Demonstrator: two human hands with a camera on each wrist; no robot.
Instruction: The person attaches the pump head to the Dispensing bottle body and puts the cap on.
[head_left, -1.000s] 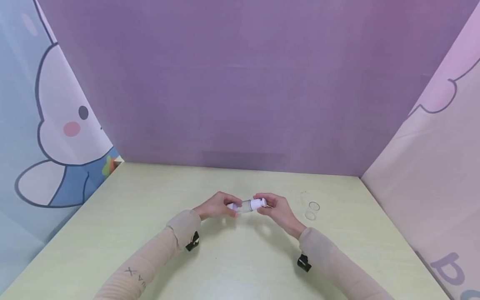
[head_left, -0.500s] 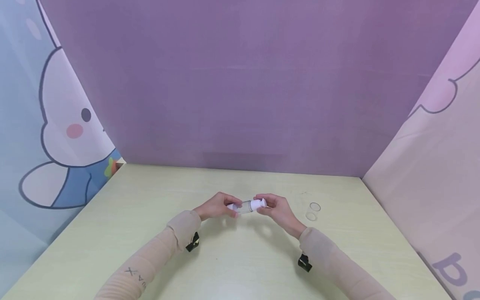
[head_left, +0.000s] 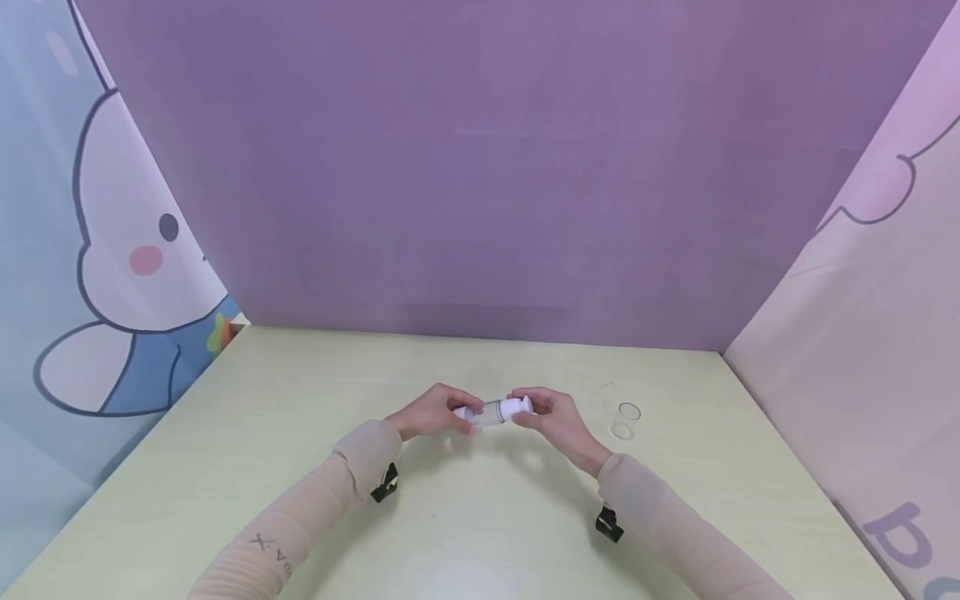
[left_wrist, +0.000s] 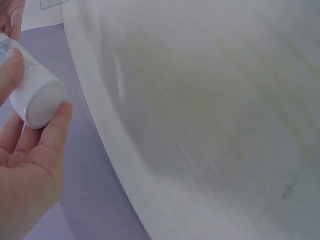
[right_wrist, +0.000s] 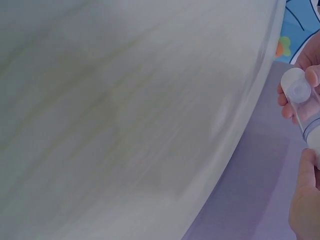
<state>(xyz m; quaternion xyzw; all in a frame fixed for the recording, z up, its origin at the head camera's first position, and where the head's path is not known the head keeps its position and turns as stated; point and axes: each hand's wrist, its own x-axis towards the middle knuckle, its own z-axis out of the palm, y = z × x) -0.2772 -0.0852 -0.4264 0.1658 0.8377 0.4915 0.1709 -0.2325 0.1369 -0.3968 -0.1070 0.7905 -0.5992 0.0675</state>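
A small clear pump bottle with white ends is held tilted almost level above the table, between both hands. My left hand grips its white base, thumb on one side and fingers on the other. At the opposite end, my right hand pinches the white pump head between thumb and fingers. Through the clear wall in the right wrist view, a round whitish part shows inside near the base. Part of the pump head is hidden behind the right fingers.
A clear open cylinder, like a bottle's overcap, stands on the pale table to the right of the right hand. A purple panel rises behind the table, with printed curtains at the sides.
The right thumb has shifted slightly on the pump head. Both hands and the bottle otherwise keep their places, and the clear cylinder stays where it was.
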